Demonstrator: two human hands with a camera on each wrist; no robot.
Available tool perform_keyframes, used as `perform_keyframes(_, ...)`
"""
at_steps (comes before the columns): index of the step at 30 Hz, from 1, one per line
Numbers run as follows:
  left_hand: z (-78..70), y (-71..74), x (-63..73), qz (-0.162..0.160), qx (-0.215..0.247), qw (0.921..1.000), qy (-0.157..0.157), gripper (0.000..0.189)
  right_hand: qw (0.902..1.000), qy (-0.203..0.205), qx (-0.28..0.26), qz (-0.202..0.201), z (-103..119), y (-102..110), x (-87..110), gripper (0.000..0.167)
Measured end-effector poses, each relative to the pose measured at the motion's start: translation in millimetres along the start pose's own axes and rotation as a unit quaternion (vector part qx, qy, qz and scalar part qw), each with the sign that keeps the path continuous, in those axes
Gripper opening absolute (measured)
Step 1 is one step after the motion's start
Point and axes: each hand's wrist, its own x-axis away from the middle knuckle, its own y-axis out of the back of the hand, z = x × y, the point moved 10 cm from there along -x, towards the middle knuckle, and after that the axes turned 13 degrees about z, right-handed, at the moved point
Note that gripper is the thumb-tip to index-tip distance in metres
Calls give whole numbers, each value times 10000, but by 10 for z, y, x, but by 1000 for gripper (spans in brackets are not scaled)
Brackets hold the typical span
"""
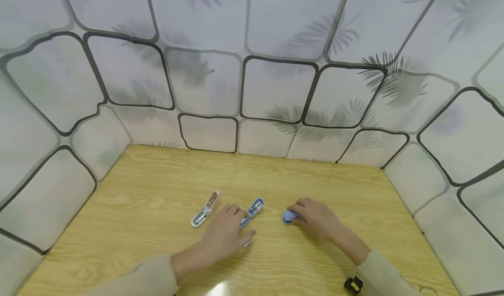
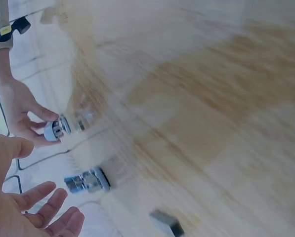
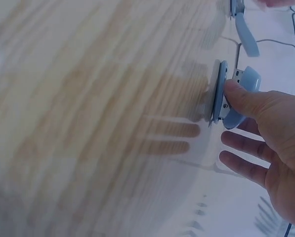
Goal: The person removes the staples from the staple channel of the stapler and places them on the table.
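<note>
Thumb and fingers of my right hand pinch a small blue stapler that rests on the wooden table. In the right wrist view, its metal middle shows between the blue base and the curved blue top. Spread and relaxed, the fingers of my left hand hover over the table, holding nothing. Partly hidden behind that hand lies a second blue stapler, folded open. A small grey bar, apparently a strip of staples, lies by the left thumb. Left of this hand is a pink and white stapler, also unfolded.
The wood-grain table has patterned walls at its back and sides. A black wrist device with a yellow mark sits at the right sleeve. Light glares off the table's front edge.
</note>
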Motion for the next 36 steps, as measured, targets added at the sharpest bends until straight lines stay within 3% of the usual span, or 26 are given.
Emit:
perform_keyframes(5,-126,-108,-58,62,-75,9999,-134,43,9999,132,-96,13,75,-23,-7,33)
perform_keyframes(14,-360,-376,-169,665,-223,9971,-290,44,9986,503,-110,-131,221,7,4,32)
perform_keyframes(19,-445,-462,-238,817,-396,9953,-344,44,9979,594,-189,-160,271,11,8,34)
perform_keyframes(27,-498,-530,-405,725,-488,9953,-428,36,9969,731,-199,-218,315,42,7,35)
perform_keyframes(36,-528,-566,-547,567,-689,9952,-393,29,9960,551,-703,-45,221,2,1,35)
